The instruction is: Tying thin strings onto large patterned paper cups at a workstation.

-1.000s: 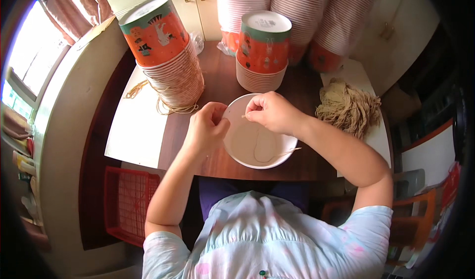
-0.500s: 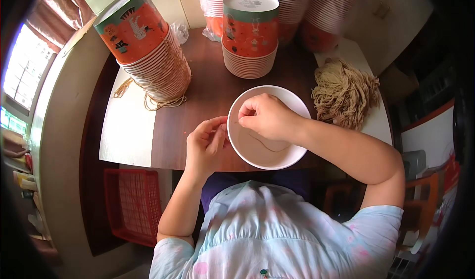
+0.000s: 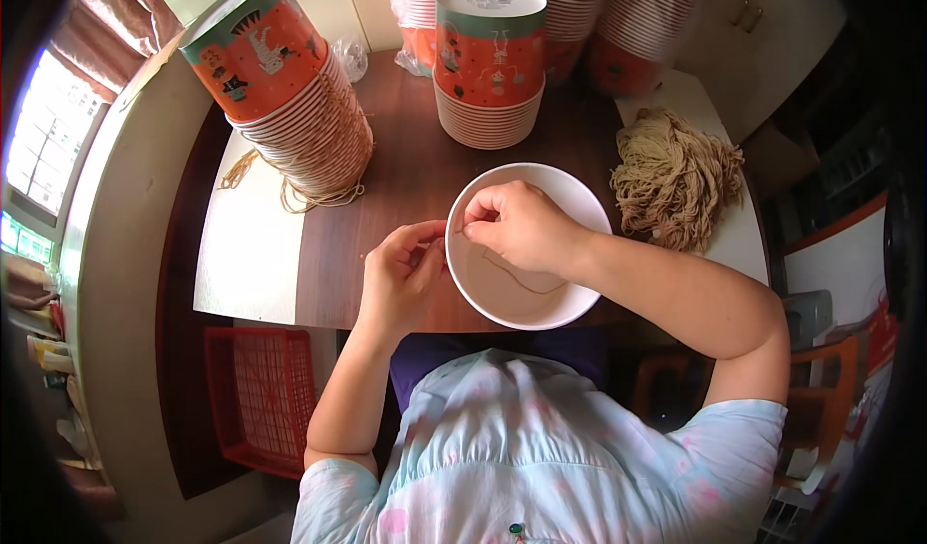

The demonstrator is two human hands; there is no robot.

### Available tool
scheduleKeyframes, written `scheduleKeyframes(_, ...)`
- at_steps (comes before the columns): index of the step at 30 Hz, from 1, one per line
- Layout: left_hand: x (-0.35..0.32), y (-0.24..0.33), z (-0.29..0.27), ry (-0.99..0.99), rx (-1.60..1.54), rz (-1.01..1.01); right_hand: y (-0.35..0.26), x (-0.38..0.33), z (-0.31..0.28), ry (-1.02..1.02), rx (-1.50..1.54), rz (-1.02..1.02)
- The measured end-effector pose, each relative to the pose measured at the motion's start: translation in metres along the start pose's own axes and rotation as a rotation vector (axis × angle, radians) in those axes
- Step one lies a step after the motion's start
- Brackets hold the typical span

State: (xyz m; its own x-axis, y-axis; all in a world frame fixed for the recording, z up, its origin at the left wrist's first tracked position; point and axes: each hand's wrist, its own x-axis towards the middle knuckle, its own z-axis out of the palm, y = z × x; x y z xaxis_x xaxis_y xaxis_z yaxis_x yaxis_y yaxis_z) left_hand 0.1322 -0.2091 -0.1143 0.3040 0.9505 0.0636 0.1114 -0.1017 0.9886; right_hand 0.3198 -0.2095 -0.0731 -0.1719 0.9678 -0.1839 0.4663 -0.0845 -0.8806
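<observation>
A white paper bucket (image 3: 579, 298) stands tilted near the table's front edge, its open mouth toward me. My right hand (image 3: 512, 221) reaches inside it, thumb and fingers pinched on a thin tan cord (image 3: 517, 279) close to the left inner wall. The rest of that cord curves loosely across the bucket's inside. Against the outer left side of the bucket is my left hand (image 3: 401, 264), fingers bent and thumb close to them. The bucket wall partly hides its fingertips, so I cannot make out what they hold.
Far left, a leaning stack of orange and green paper buckets (image 3: 256, 56) has cords hanging round it. Another upside-down stack (image 3: 491, 66) stands at the back, before wrapped stacks (image 3: 649, 23). A tan cord bundle (image 3: 676, 179) lies right. A red plastic basket (image 3: 261, 399) sits below the table.
My right hand's pinch has shifted slightly left, closer to the bucket's wall. Otherwise both hands and the bucket keep almost the same places.
</observation>
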Motion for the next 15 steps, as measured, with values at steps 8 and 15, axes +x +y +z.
scheduleKeyframes(8,0.0013,0.0022,-0.0012,-0.011,0.061,0.002,-0.0072,-0.0032,0.002,-0.001,0.006,0.016)
scheduleKeyframes(15,0.004,0.0031,-0.0025,-0.045,0.12,0.05,-0.0059,-0.0033,0.0047,0.023,-0.012,-0.033)
